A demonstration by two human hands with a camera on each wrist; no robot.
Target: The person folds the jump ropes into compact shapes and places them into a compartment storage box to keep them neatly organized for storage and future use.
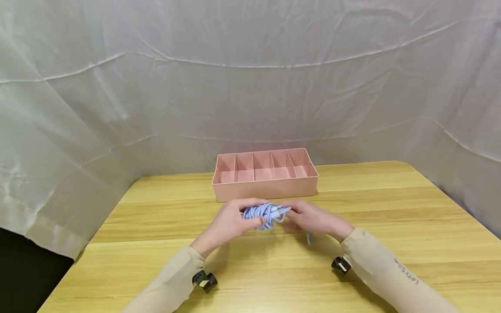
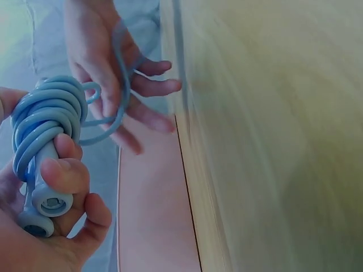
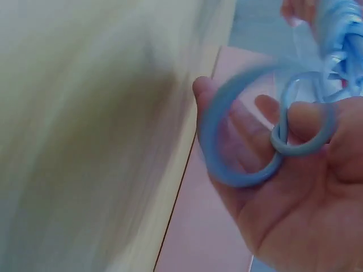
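Observation:
Both hands hold a light blue cable a little above the wooden table, just in front of a pink divided tray. My left hand grips the wound bundle, with fingers and thumb curled round it and its two plug ends sticking out below. My right hand holds the loose end. A loop of cable lies round its fingers, which are loosely spread. The hands are close together, and a short tail of cable hangs under the right one.
The pink tray has several compartments that show nothing inside, and it stands at the back middle of the table. White cloth walls enclose the back and both sides. Bare wood lies to the left, right and front. A black wrist camera sits under each sleeve.

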